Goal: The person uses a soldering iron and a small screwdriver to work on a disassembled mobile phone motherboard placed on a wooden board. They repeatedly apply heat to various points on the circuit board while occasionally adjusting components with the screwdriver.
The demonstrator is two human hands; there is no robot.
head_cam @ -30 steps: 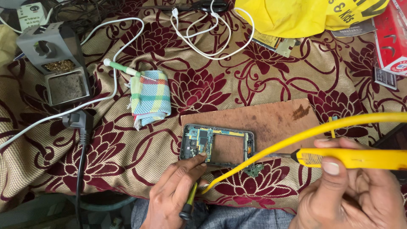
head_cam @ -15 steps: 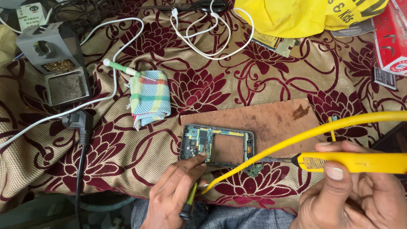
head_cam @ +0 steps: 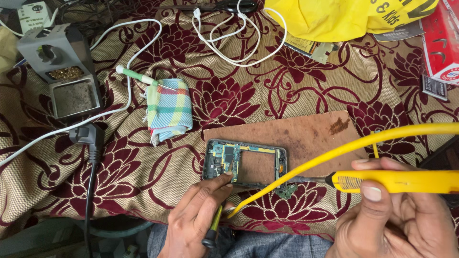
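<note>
An opened phone frame [head_cam: 217,165] with a green circuit board lies on a brown board [head_cam: 311,134]. My left hand [head_cam: 191,222] rests its fingertips on the frame's near left edge and holds a thin tool with a yellow-green and black handle [head_cam: 213,229]. My right hand [head_cam: 397,224] grips a yellow soldering iron [head_cam: 397,181]. Its metal tip points left at the frame's near right corner, just above a small loose circuit piece [head_cam: 287,192]. The iron's yellow cable [head_cam: 344,148] arcs across in front of the frame.
A grey soldering stand [head_cam: 62,71] sits at the far left, with a black plug [head_cam: 88,136] below it. A folded plaid cloth [head_cam: 167,112] and a green-handled tool [head_cam: 138,76] lie left of the board. White cables [head_cam: 234,33], a yellow bag [head_cam: 344,16] and a red box [head_cam: 442,43] line the back.
My right thumb has slid slightly down on the iron's handle. The left hand and the phone frame stay where they were.
</note>
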